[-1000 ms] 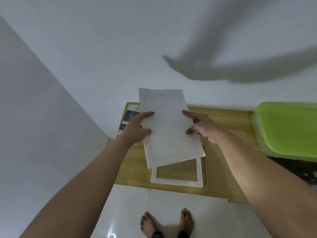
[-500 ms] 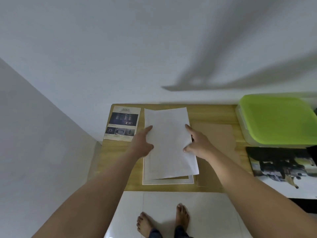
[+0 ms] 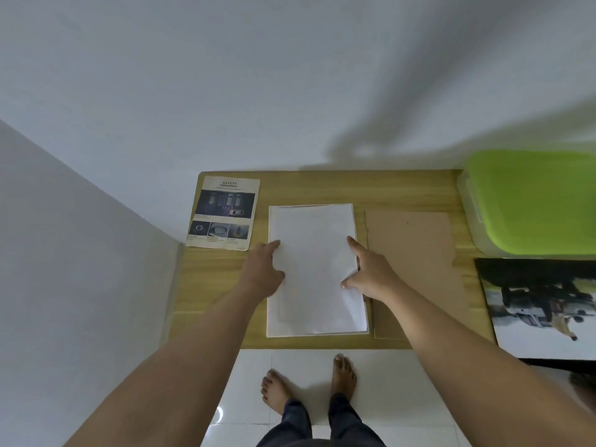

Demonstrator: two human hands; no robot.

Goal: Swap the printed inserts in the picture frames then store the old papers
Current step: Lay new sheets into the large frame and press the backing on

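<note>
Plain white sheet (image 3: 316, 269), slightly skewed, flat on white frame (image 3: 268, 321) mid-table (image 3: 216, 285), left hand (image 3: 263, 274) and right hand (image 3: 371, 275) pressing its side edges, forefingers and thumbs spread straight, brown board (image 3: 416, 269) just right

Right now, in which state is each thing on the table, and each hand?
white paper: flat on the frame, under both hands.
white frame: lying flat, nearly covered by the paper.
left hand: fingers spread on the paper's left edge.
right hand: fingers spread on its right edge.
brown backing board: out of the frame, flat beside it.
safety leaflet: flat, face up, untouched.
green-lidded box: closed.
photo print: flat, face up.
</note>
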